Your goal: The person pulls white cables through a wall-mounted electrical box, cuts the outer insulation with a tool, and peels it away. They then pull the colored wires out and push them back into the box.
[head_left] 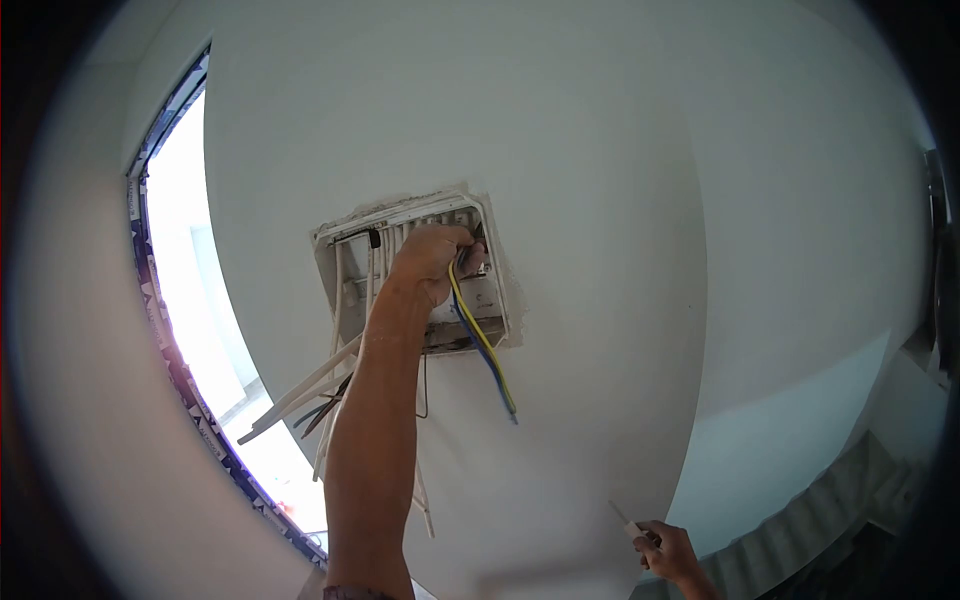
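Note:
An electrical box (505, 300) is recessed in the wall, with several white conduits inside its upper part. My left hand (430, 255) reaches into it, closed round a bundle of wires (478, 335), yellow-green and blue, that hangs down past the box's lower right edge. The fingertips are partly hidden. Low on the right, away from the box, my right hand (665, 548) grips a thin light-coloured tool (628, 522) with its narrow tip pointing up and left. What kind of tool it is cannot be made out.
White conduits (300, 392) and dark wires (322, 408) stick out below the box, left of my forearm. A bright window opening (200, 240) with a taped frame (165, 330) is at the left. Grey steps or folds (800, 510) show at the lower right.

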### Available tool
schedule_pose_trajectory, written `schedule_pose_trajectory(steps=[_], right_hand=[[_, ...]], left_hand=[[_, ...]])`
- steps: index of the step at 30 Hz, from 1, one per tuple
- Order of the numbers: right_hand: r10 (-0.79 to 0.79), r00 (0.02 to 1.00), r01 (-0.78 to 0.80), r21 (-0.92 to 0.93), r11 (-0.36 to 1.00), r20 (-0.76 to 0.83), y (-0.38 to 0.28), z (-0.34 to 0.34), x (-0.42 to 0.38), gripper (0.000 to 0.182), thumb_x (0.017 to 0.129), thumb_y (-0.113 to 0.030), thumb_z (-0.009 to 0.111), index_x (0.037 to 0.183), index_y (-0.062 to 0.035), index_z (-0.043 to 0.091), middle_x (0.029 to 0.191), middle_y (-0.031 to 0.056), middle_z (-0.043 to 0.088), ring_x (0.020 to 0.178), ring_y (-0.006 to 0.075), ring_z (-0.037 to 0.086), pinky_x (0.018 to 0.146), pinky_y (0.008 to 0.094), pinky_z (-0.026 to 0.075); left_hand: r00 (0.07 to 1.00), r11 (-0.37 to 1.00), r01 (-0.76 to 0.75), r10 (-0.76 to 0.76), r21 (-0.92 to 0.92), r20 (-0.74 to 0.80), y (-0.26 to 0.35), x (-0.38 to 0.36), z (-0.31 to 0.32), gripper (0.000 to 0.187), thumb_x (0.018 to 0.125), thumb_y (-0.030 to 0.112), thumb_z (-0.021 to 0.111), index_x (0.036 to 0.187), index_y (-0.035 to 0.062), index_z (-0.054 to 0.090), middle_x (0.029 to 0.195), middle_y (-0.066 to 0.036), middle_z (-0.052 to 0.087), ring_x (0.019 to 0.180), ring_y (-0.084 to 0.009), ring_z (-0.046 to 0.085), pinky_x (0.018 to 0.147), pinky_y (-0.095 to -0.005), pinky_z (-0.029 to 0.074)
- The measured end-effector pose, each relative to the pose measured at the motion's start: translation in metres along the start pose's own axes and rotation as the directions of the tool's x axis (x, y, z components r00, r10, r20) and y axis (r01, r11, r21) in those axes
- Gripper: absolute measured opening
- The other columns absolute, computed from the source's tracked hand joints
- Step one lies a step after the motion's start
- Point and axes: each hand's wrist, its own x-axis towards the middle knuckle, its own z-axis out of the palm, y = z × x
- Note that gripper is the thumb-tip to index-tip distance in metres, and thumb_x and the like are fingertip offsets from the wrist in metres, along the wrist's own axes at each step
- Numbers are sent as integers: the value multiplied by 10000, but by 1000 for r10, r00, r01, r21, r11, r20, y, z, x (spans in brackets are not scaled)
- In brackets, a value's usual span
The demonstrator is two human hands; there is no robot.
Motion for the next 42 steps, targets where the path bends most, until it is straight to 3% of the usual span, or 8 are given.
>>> schedule_pose_trajectory(steps=[4,6,15,31,34,36,39,42], right_hand=[[-12,1000,12,3,1000,13,10,3,2,326,939,-140,675,1218,26,701,784,107,732,592,167,715,572,328,579],[-38,999,38,16,999,38,8,4,6,320,937,-127,676,1218,26,697,781,111,729,589,173,717,569,326,581],[-231,961,222,72,972,152,43,25,25,383,1031,-240,646,1322,8,634,850,86,683,620,140,614,566,325,514],[-229,967,215,122,969,114,74,21,17,402,1045,-262,634,1324,28,653,801,73,680,581,121,603,548,309,509],[-149,981,139,87,986,126,68,13,10,385,1041,-236,639,1324,24,656,797,59,668,586,115,589,550,305,500],[-134,980,121,95,988,145,71,9,7,375,1039,-223,645,1323,22,659,801,51,669,592,117,592,547,304,495],[-102,980,77,144,987,173,86,10,2,374,1036,-220,646,1319,24,661,808,56,676,604,118,597,557,305,501],[-157,968,143,84,986,197,75,9,-4,368,1034,-208,641,1316,29,660,820,68,685,615,124,603,577,318,514]], left_hand=[[982,929,-190,182,318,54,-14,3,-6,269,935,52,597,1127,-117,681,969,-216,705,762,-262,708,705,-353,623],[921,560,-346,355,753,160,-17,7,-9,367,910,94,612,1221,-86,683,1127,-274,719,891,-371,736,854,-420,607],[962,-29,-128,238,991,131,27,-12,18,347,856,123,618,1100,-107,709,1176,-341,686,1143,-445,667,1016,-472,534],[762,459,-314,644,831,-68,-21,10,26,332,885,167,621,1026,-117,717,996,-353,704,1030,-509,681,954,-501,530],[769,530,-318,629,786,-113,-20,9,24,306,915,171,629,1034,-94,728,883,-276,735,892,-410,734,819,-469,558],[936,885,-223,312,408,-165,-14,1,21,237,939,132,611,913,-79,714,742,-158,685,667,-242,671,609,-375,524],[982,985,-171,167,-35,-92,-9,-14,21,194,949,96,595,806,-19,657,650,-58,565,548,-117,507,491,-282,404],[980,992,-112,120,54,-161,-16,8,17,127,1003,96,577,886,46,583,791,-32,580,578,-89,496,443,-219,372]])
